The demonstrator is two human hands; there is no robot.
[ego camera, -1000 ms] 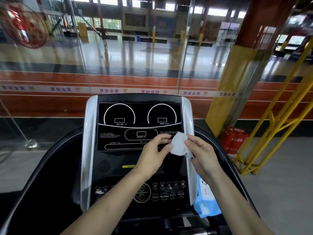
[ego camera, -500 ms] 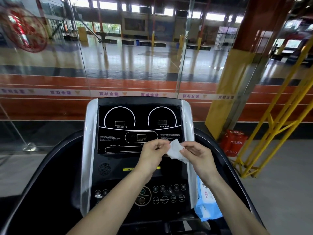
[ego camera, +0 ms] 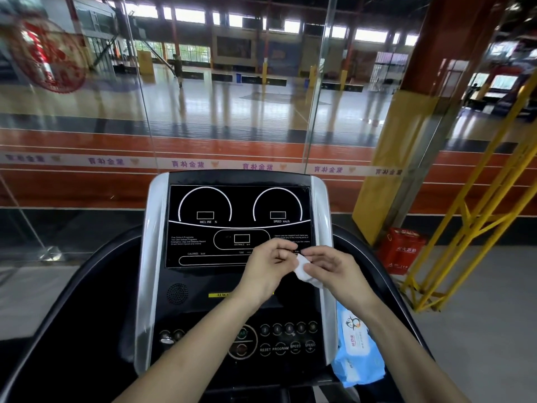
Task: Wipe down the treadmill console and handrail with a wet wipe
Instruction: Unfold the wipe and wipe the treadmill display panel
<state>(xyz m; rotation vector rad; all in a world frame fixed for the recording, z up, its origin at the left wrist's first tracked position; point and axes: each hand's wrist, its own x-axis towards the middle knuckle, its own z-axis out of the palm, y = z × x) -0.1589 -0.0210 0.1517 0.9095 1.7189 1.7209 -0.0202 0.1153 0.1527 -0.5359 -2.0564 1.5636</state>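
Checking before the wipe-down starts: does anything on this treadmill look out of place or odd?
Only the blue wet wipe pack: it sits tilted, wedged beside the console's right edge rather than lying flat. No spill or damage shows. Both the left hand and right hand hold the white wipe in front of the display.

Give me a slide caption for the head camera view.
Both hands fold a wet wipe before the treadmill console; wipe pack beside it.

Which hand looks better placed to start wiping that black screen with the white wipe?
Probably the right hand: most of the crumpled white wet wipe sits in its fingers, just before the black treadmill console screen. The left hand only pinches an edge.
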